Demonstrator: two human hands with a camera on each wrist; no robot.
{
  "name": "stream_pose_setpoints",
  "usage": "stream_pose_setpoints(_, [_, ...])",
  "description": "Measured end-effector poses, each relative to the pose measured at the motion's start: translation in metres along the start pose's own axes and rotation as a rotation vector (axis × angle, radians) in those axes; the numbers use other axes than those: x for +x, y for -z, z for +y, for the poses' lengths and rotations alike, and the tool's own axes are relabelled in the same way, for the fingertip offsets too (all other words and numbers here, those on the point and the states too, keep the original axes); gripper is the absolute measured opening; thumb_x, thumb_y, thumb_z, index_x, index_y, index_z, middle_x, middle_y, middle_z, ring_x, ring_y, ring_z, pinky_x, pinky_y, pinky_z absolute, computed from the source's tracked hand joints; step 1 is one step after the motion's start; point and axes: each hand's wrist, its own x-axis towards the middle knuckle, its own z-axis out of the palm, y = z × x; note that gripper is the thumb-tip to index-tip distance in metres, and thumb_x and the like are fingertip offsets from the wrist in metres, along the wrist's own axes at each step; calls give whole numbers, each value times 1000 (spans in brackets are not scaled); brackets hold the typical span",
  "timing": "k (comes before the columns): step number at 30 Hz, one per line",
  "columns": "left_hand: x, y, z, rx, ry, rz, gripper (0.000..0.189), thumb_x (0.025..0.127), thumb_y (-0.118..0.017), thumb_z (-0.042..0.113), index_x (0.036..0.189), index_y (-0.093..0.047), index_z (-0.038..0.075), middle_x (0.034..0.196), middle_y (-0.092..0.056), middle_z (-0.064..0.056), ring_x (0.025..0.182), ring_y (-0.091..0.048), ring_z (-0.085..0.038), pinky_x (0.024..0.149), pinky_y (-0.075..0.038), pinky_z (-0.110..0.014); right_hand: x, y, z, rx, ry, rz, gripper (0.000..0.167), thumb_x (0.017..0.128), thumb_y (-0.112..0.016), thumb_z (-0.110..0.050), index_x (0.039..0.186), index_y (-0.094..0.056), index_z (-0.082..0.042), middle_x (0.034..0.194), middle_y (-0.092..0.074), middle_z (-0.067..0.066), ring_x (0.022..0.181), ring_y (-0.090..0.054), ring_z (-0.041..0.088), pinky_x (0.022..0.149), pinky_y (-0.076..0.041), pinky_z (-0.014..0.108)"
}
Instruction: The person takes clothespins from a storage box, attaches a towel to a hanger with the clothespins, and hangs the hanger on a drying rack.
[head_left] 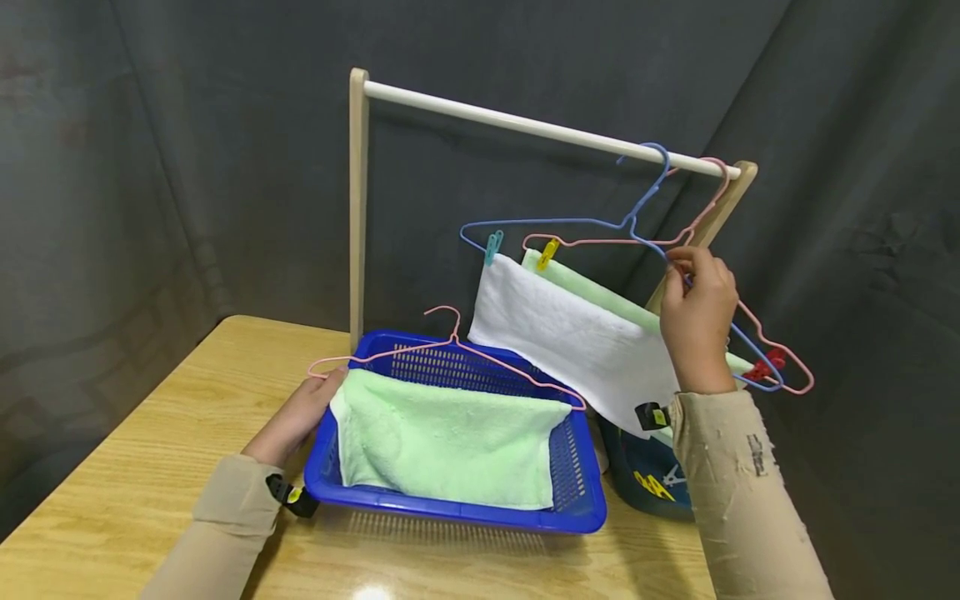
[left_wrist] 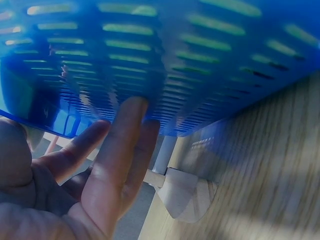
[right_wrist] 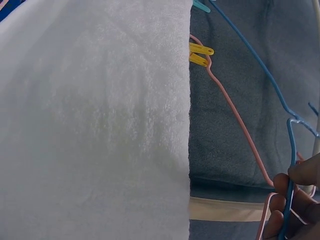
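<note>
My right hand (head_left: 701, 304) pinches the right arm of a blue hanger (head_left: 555, 222), whose hook is over the white rail (head_left: 510, 121). A white towel (head_left: 570, 325) hangs from this hanger, a teal clothespin (head_left: 493, 247) at its left corner. My left hand (head_left: 303, 417) is at the left side of the blue basket (head_left: 450, 518); in the left wrist view its fingers (left_wrist: 117, 155) lie fairly straight against the slotted wall. A light green towel (head_left: 450, 442) with a pink hanger (head_left: 454, 337) lies across the basket, the hanger's left end close to this hand.
Behind the white towel, another pink hanger (head_left: 622, 242) hangs with a green towel (head_left: 600, 292), a yellow clothespin (head_left: 548, 253) and a red one (head_left: 765, 365). A dark tub (head_left: 637, 496) with loose clothespins stands right of the basket. Wooden posts (head_left: 358, 208) carry the rail.
</note>
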Motion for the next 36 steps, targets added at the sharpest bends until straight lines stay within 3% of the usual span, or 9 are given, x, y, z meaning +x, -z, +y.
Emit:
stream_pose_setpoints(5, [0,0,1,18,-9,1,57,111,-34,44,94,-68,2,70,-66,1,63,-65,-10,60,-53,-24,-2,0,1,0,8,-9,19,100,-51,3,112,-64,11,96,-60,30,91,-49,45,82,-33,50])
stream_pose_setpoints(11, [0,1,1,19,5,4,58,110,-34,46,93,-68,3,68,-65,1,62,-64,-11,59,-52,-24,-5,-1,-1,6,-8,-23,23,99,-50,4,115,-65,9,105,-56,31,100,-50,43,84,-35,49])
stream_pose_setpoints(23, [1,0,2,-1,5,-5,56,111,-34,45,95,-68,3,69,-66,1,64,-65,-11,60,-53,-24,-13,-2,3,25,79,95,25,95,-55,4,113,-71,9,106,-55,31,106,-49,46,86,-34,47])
stream_pose_setpoints(36, [0,-1,2,-5,-2,-6,56,111,-34,45,95,-68,3,72,-67,1,66,-66,-10,63,-54,-24,-31,4,4,38,131,122,22,89,-58,8,105,-73,11,106,-57,30,103,-50,46,86,-34,49])
